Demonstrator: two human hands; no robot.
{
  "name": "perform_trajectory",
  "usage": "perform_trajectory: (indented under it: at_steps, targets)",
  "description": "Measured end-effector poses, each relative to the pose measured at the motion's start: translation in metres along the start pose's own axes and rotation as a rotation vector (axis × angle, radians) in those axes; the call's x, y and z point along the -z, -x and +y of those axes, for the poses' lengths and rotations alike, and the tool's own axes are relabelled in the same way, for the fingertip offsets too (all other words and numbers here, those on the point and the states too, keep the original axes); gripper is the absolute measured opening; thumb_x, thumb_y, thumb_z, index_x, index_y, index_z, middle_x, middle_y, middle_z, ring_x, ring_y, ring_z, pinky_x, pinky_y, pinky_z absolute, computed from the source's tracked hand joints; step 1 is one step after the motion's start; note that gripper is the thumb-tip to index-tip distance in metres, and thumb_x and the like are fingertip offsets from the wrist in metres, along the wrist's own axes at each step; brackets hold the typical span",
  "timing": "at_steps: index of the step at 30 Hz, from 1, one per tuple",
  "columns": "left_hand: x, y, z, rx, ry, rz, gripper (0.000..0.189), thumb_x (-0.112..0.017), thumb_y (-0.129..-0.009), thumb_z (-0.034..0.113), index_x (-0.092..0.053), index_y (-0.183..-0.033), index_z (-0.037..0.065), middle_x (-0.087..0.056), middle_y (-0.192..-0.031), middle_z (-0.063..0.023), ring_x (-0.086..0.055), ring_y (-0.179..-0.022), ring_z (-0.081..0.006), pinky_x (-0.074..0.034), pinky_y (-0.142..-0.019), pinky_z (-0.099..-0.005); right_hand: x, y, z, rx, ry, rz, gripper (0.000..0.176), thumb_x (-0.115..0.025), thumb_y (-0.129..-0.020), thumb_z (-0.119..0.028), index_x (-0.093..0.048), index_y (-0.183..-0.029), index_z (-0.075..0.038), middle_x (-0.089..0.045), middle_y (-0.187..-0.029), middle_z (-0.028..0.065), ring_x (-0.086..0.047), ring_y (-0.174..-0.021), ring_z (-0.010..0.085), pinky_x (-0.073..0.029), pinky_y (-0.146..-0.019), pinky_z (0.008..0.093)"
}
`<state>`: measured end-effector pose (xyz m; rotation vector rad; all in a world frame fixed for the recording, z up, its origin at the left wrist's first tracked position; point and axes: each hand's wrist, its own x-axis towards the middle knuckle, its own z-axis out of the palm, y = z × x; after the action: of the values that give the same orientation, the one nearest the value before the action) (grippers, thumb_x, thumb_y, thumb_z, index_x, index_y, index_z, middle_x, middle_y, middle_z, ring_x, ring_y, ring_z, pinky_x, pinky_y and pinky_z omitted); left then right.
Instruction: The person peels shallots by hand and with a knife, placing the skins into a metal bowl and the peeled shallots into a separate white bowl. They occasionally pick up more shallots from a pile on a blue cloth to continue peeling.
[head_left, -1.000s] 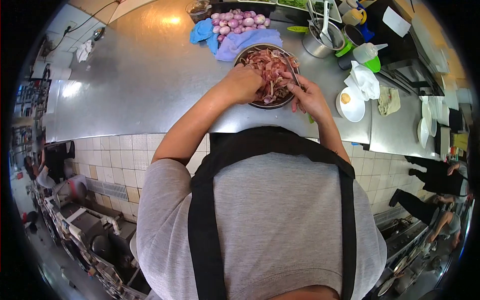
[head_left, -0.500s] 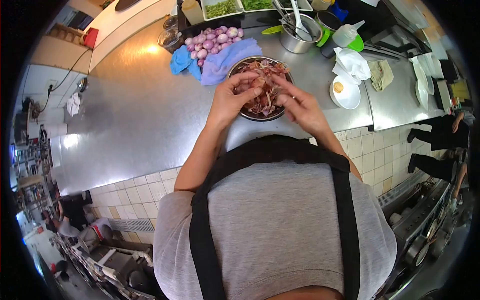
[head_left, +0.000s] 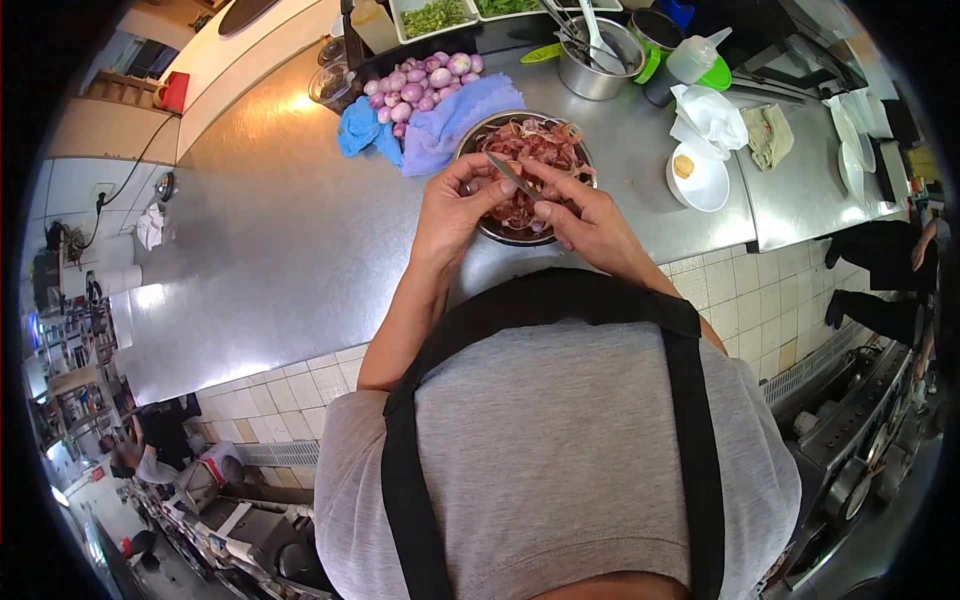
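My left hand [head_left: 450,208] is over the left side of a metal bowl [head_left: 516,240], its fingers pinched round a small shallot that is mostly covered. A small knife [head_left: 512,176] is in my right hand [head_left: 590,220], its blade pointing up and left toward my left fingertips. Reddish papery skins [head_left: 545,145] fill the bowl under both hands. Just behind the bowl, a purple cloth [head_left: 465,115] and a blue cloth [head_left: 368,130] lie beside a pile of peeled shallots [head_left: 412,85].
A metal pot [head_left: 597,80] with utensils stands behind right, near a squeeze bottle [head_left: 693,60]. A white bowl [head_left: 705,188], crumpled white paper [head_left: 712,118] and a greenish cloth [head_left: 770,137] are on the right. Other people [head_left: 885,265] stand at far right and far left.
The knife blade now shows between my hands, and my right hand has moved slightly left toward my left hand. The whole view has shifted a little.
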<state>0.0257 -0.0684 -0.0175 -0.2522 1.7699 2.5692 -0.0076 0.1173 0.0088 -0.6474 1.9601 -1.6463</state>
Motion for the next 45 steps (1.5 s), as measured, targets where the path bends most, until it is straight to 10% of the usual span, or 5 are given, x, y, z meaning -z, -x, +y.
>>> perform_trajectory:
  at_steps: [17, 26, 32, 35, 45]
  targets:
    - [-0.006, 0.006, -0.001, 0.18, 0.29, -0.082, 0.026, -0.06, -0.083, 0.005, -0.057, -0.108, -0.001, -0.064, -0.094, -0.01, -0.063, -0.082, -0.0147, -0.052, -0.073, -0.0252, 0.009, -0.007, 0.012, -0.16, -0.737, -0.081, 0.019, -0.05, -0.092, -0.014, -0.048, -0.109, -0.007, -0.055, -0.079, 0.0049, -0.042, -0.046, 0.0059, -0.031, -0.039, 0.0193]
    - [-0.009, -0.006, -0.011, 0.224, 0.534, -0.101, 0.022, -0.057, -0.085, 0.005, -0.058, -0.105, -0.003, -0.065, -0.086, -0.0088, -0.064, -0.076, -0.0155, -0.054, -0.067, -0.0239, 0.016, 0.001, 0.006, -0.156, -0.712, -0.147, 0.022, -0.05, -0.092, -0.016, -0.047, -0.112, -0.007, -0.056, -0.079, 0.0064, -0.043, -0.046, 0.0079, -0.033, -0.04, 0.0208]
    - [-0.017, -0.011, -0.007, -0.083, -0.219, 0.07, 0.02, -0.059, -0.084, 0.01, -0.063, -0.102, 0.001, -0.065, -0.081, -0.0074, -0.063, -0.071, -0.0166, -0.051, -0.064, -0.0251, 0.024, 0.005, 0.0, -0.094, -0.659, -0.065, 0.024, -0.051, -0.091, -0.014, -0.048, -0.113, -0.006, -0.056, -0.078, 0.0062, -0.042, -0.046, 0.0074, -0.032, -0.04, 0.0206]
    - [-0.005, -0.008, -0.005, -0.718, -1.24, 0.12, 0.024, -0.062, -0.082, 0.009, -0.063, -0.105, 0.002, -0.065, -0.087, -0.0094, -0.062, -0.073, -0.0189, -0.05, -0.067, -0.0279, 0.029, 0.006, -0.001, -0.076, -0.586, -0.001, 0.026, -0.051, -0.091, -0.015, -0.047, -0.116, -0.006, -0.054, -0.08, 0.0063, -0.041, -0.046, 0.0065, -0.032, -0.041, 0.0193]
    - [-0.022, 0.013, 0.001, 0.16, 0.244, -0.004, 0.027, -0.055, -0.089, 0.012, -0.057, -0.113, -0.001, -0.062, -0.101, -0.0107, -0.062, -0.083, -0.0157, -0.052, -0.073, -0.0249, 0.002, 0.002, 0.015, 0.151, -0.128, 0.029, 0.025, -0.053, -0.089, -0.008, -0.051, -0.113, -0.004, -0.059, -0.089, 0.0058, -0.046, -0.057, 0.0042, -0.037, -0.049, 0.0183]
